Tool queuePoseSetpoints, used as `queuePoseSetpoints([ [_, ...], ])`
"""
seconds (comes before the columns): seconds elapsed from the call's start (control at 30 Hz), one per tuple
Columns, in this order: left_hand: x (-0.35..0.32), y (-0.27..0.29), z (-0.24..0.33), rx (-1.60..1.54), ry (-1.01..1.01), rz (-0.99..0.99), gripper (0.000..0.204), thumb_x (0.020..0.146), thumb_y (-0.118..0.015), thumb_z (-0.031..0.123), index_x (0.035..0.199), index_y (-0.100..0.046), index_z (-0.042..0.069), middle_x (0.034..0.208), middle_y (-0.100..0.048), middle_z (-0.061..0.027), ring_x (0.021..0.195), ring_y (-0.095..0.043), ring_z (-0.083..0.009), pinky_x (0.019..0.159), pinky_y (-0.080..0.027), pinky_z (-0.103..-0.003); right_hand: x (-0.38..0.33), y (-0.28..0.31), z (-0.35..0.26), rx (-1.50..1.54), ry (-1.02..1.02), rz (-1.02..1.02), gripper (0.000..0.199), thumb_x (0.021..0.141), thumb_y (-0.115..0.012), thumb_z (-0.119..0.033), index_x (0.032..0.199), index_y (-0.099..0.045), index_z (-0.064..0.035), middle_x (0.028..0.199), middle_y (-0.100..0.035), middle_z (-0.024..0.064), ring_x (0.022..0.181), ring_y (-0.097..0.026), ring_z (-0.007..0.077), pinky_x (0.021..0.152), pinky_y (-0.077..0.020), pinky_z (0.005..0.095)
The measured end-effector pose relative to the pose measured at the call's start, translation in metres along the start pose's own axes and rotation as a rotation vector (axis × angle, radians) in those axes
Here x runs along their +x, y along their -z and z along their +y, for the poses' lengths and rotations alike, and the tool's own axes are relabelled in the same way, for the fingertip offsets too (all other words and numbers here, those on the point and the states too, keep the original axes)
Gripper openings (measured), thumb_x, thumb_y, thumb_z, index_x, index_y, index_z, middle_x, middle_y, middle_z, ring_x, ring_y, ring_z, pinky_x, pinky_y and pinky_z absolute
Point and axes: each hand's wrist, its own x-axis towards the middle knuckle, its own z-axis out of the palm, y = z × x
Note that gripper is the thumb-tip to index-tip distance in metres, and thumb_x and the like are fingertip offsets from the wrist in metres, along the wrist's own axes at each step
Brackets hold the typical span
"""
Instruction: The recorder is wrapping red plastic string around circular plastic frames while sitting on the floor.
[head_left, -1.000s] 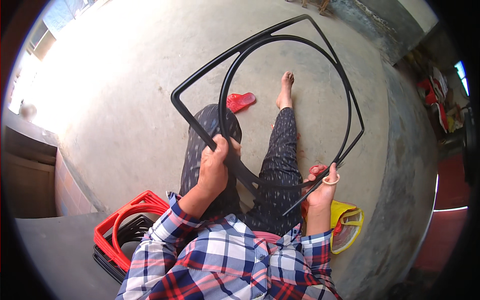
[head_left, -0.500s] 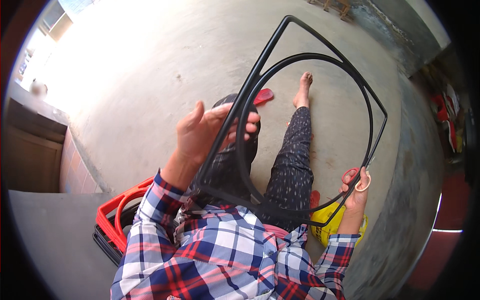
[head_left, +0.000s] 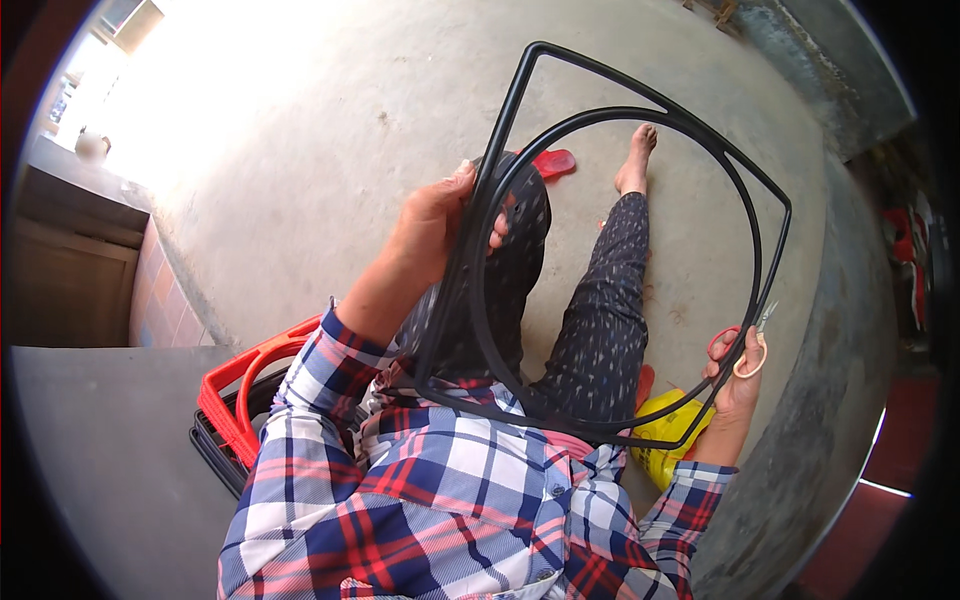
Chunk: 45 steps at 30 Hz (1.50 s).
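Observation:
A black angular frame (head_left: 509, 110) with a round ring inside it is held up, tilted, over my lap. My left hand (head_left: 435, 215) grips its left side, the fingers curling behind the bar and showing through the ring. At the lower right, my right hand (head_left: 738, 390) is closed round the frame's edge and also keeps a pair of scissors (head_left: 766, 320) in its fingers. The scissors have red and cream handle loops, and their blades point up, away from the palm. Just below the frame's lower right corner, beside my right wrist, is a yellow plastic bag (head_left: 672, 420).
Red frames (head_left: 225, 400) lie over black ones (head_left: 212, 450) by my left elbow, on a grey surface (head_left: 120, 430). A red slipper (head_left: 555, 163) rests on the concrete floor (head_left: 330, 150) beyond my knee. At the left stands a brown cupboard (head_left: 75, 285).
My left hand, spread and loose beside the bar before, has closed round the frame's left side. The frame has turned slightly, and the scissors' blades now show more clearly.

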Motion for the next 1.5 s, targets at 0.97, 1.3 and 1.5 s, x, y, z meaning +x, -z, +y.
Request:
queuePoseSetpoints([
  [0.97,0.012,0.008,-0.008,0.432,-0.142,0.257,0.042,0.097,-0.049,0.041,0.077,-0.056,0.005,0.057,-0.053,-0.0056,0.052,-0.051,-0.014,0.052,-0.041,-0.025,-0.043,-0.031,-0.031,-0.105,0.202,-0.002,0.032,0.094,-0.062,-0.035,0.089,-0.059,-0.0038,0.068,-0.063,0.0129,0.049,-0.059,0.0191,0.046,-0.0496,0.0275],
  [1.3,0.017,-0.002,0.001,0.665,-0.459,0.322,0.03,0.095,-0.059,0.028,0.106,-0.059,0.0,0.096,-0.062,-0.0122,0.087,-0.059,-0.0171,0.078,-0.046,-0.027,-0.072,-0.049,-0.043,-0.184,0.362,0.012,0.032,0.092,-0.064,-0.035,0.092,-0.058,-0.0035,0.068,-0.062,0.0119,0.05,-0.058,0.0176,0.048,-0.0485,0.0265],
  [1.5,0.036,-0.088,0.049,1.581,-1.357,0.37,0.071,0.081,-0.076,0.039,0.134,-0.048,0.001,0.145,-0.04,-0.0189,0.135,-0.036,-0.0352,0.111,-0.031,-0.045,-0.077,-0.059,-0.044,-0.235,0.435,-0.066,0.031,0.092,-0.065,-0.034,0.092,-0.058,-0.0039,0.069,-0.062,0.0118,0.05,-0.058,0.0171,0.049,-0.0489,0.0261],
])
